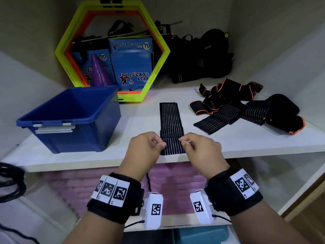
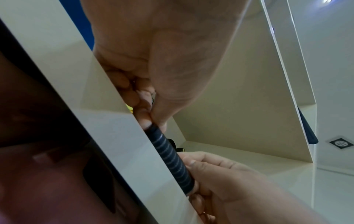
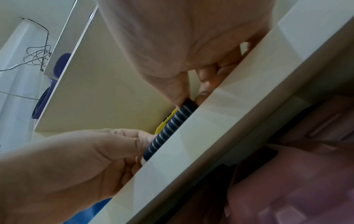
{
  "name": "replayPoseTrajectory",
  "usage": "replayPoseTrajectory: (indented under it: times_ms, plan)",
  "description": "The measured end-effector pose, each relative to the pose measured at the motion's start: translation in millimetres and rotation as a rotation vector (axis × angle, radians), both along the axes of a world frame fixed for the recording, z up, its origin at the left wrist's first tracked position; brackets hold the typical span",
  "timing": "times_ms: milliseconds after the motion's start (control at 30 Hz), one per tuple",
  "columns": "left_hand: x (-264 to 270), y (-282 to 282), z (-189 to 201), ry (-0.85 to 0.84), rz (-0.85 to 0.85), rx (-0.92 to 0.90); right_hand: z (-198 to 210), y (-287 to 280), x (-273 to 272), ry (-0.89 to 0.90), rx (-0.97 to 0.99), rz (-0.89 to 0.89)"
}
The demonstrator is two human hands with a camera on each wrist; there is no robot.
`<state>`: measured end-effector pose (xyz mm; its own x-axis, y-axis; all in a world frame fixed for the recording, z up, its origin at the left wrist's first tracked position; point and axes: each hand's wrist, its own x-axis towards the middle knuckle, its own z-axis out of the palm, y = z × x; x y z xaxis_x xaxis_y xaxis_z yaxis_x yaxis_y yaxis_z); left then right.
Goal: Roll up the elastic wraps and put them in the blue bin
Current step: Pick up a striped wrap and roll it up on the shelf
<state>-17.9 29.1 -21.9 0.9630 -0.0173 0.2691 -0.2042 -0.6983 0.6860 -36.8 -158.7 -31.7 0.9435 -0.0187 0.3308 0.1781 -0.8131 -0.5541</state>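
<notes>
The bin [image 1: 70, 118] sits on the shelf [image 1: 137, 124] to your left, looks empty so far. Your left hand [image 1: 143, 148] and right hand [image 1: 200, 148] each pinch a side of the wrap's [image 1: 170, 118] near end, thumbs and fingers curled tight. You're just starting the roll, so keep it tight and even rolling away from you. The pile [image 1: 246, 110] on the right waits.

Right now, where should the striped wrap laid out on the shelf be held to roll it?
Grip the striped wrap at its near end, one edge per hand, coming from the shelf's front. It lies flat, running straight away, and the left hand and right hand already pinch there.
</notes>
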Motion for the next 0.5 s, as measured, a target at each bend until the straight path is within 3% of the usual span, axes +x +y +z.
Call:
replayPoseTrajectory:
  times_ms: [233,400,500]
  plan:
    - [0,-1,-6,-0.231,-0.099,0.160,1,-1,0,-0.024,-0.130,0.069]
    - [-6,1,-15,-0.230,-0.116,0.207,9,-9,-3,0.118,-0.237,0.137]
    - [-11,3,-10,-0.126,-0.167,0.137,9,-17,1,0.114,-0.148,0.163]
